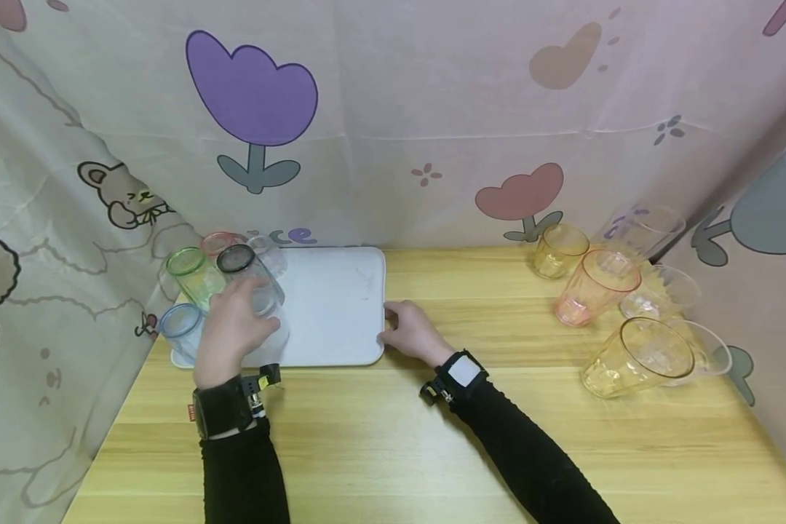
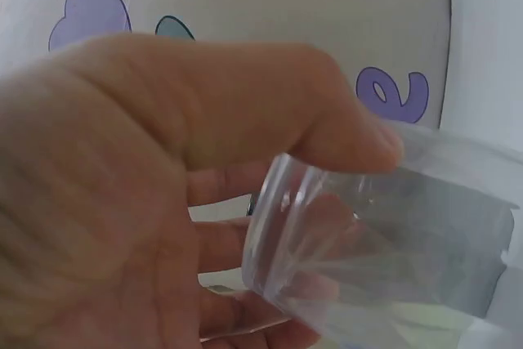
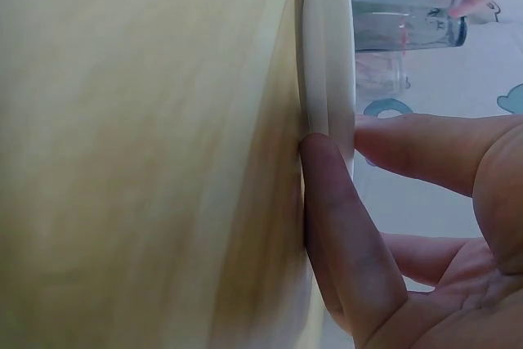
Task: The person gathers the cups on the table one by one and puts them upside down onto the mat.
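My left hand (image 1: 234, 324) grips a clear glass (image 2: 417, 243) at the left part of a white tray (image 1: 334, 306). In the left wrist view the thumb lies along the glass's upper side, with the other fingers below. Just beyond that hand is a dark grey glass (image 1: 270, 292). Green (image 1: 199, 284), blue (image 1: 182, 327) and pink (image 1: 217, 242) glasses stand near it, with another clear glass (image 1: 270, 256) behind. My right hand (image 1: 411, 331) pinches the tray's right edge; in the right wrist view its fingertips meet the tray rim (image 3: 327, 63).
Toward the table's right side stand a small yellow glass (image 1: 559, 253), a pink-orange glass (image 1: 592, 291), a larger yellow glass (image 1: 635, 360) and several clear glasses (image 1: 648, 229). A printed cloth (image 1: 393, 109) hangs behind the wooden table (image 1: 380, 444) and along its sides.
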`<state>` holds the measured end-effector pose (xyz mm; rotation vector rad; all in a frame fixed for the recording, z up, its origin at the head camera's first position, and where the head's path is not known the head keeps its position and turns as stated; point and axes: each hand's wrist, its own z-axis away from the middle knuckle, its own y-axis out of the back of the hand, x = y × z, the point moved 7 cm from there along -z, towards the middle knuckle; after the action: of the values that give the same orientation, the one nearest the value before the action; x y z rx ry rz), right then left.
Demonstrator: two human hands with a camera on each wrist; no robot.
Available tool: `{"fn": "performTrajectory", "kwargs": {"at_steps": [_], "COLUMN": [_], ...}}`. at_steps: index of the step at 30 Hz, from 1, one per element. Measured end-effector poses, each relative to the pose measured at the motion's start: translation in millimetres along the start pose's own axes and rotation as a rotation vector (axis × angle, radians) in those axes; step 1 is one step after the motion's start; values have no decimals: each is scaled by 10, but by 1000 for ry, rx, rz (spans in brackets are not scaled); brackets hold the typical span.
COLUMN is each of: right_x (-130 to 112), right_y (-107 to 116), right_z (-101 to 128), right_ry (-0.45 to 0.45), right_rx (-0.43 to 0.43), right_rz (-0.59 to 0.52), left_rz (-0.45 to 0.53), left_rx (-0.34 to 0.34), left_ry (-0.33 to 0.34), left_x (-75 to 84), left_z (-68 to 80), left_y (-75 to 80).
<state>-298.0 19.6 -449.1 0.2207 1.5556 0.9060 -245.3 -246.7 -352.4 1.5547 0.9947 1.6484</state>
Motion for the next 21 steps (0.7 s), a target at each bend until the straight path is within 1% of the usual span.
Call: {"fn": "performTrajectory", "kwargs": {"at_steps": [3, 12, 21], "right_x": [-7, -1, -13], "right_y": [0, -1, 3], "right_z": [0, -8, -14], "right_ry": [5, 22, 22], "right_rx": [-1, 7, 9], "right_rz": [-1, -4, 12], "left_rz": [-2, -26, -39], "left_rx": [-10, -71, -83], "left_ry": [16, 92, 134], "left_x": [-32, -119, -190], "left_z": [13, 25, 19], "left_y": [-5, -24, -31]}}
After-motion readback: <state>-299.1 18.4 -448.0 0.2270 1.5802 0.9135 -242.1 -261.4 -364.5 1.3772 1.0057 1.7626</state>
